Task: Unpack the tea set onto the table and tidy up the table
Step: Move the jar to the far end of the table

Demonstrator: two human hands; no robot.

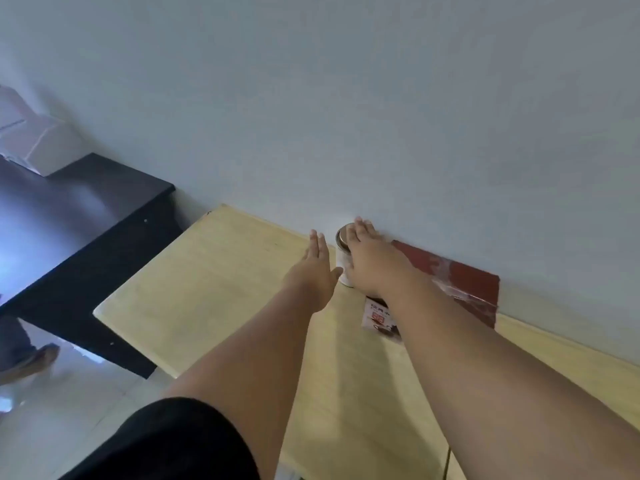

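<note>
Pale wall backs the wooden table (214, 292), and your tin (341, 252) stands at its far edge against that wall. Your right hand (367, 265) wraps its right side; your left hand (317, 271) hovers flat and empty, just left of it. You seem to be tidying; next, close both palms and lift. The tin's lid is on, contents hidden. A red box (460, 278) lies just right, closed.

The only print I could see was on a small white card (378, 316) lying on the bench (214, 289) near its back edge, partly under my right forearm. It carried red characters and dark pictures, too blurred to read. Nothing else bore lettering.
</note>
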